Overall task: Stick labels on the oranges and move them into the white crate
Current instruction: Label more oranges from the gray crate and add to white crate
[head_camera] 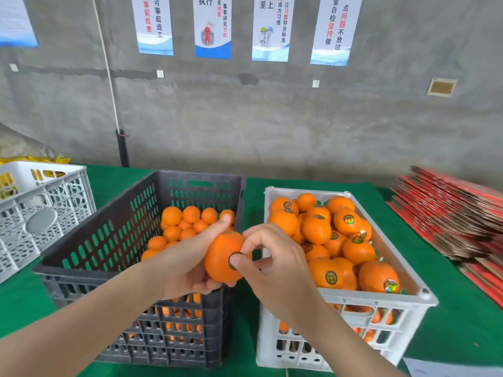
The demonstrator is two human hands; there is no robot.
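My left hand [187, 262] grips one orange [221, 254] above the right rim of the black crate [109, 240]. My right hand [275, 262] presses its thumb on a round dark label [234, 260] on that orange's front, the other fingers curled. Inside the black crate lie several unlabelled oranges [187, 221]. To the right, the white crate [381, 303] is filled with several labelled oranges [334, 240].
Another white crate [40, 213] stands at the left on the green table cover [462, 322]. A stack of flattened red cartons [449, 210] lies at the right. A white sheet [449, 370] shows at the bottom right. A grey wall with posters is behind.
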